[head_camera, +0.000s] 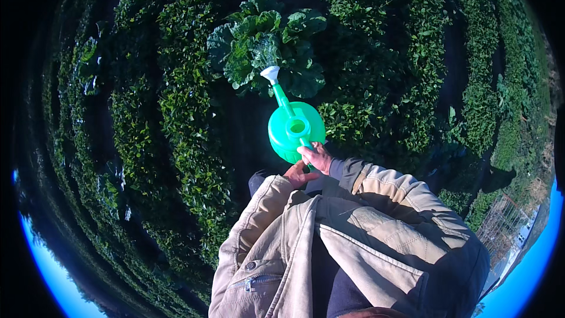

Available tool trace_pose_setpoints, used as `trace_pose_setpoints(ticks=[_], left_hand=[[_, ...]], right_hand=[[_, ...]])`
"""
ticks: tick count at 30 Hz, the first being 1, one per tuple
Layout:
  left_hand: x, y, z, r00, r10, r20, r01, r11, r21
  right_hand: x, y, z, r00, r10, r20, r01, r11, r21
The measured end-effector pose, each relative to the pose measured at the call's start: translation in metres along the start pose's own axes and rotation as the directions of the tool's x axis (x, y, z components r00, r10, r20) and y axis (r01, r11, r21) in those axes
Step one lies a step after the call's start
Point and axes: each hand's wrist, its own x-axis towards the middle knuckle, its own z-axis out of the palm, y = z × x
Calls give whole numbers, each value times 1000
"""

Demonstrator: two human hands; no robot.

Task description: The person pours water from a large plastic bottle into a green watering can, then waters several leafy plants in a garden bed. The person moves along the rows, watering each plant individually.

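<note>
A green plastic watering can [280, 134] is held in front of my body, its spout [282, 99] pointing away from me. My right hand [317, 157] is wrapped around the can's handle [305, 143], just behind the round filling opening. Lower down, at the rear of the can, my left hand [300, 175] holds it with fingers partly hidden. The white sprinkler rose [270, 73] at the spout's tip lies over a large leafy cabbage-like plant [247, 31]. Fine water streams [265, 51] spread from the rose onto its crinkled leaves.
Long rows of low leafy crops [187, 110] run along my left, with more crop rows [426, 62] on the right. Dark soil strips [242, 128] lie between them. A wire or stick frame [499, 216] and a pale building [523, 234] appear at the far right.
</note>
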Motion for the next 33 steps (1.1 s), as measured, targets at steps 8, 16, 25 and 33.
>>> trace_pose_setpoints(ticks=[8,16,25,33], left_hand=[[53,127,1,967,132,216,-163,978,131],[82,263,18,828,72,556,-136,988,74],[140,376,52,782,-92,616,-256,854,452],[229,456,79,756,-52,652,-422,723,547]], right_hand=[[-9,-39,-91,923,-375,-87,324,879,-350],[-93,-137,-142,623,-782,-3,470,377,-798],[-112,-192,-202,752,-511,-416,527,846,-86],[-102,-255,-273,656,-460,-598,560,828,-22]])
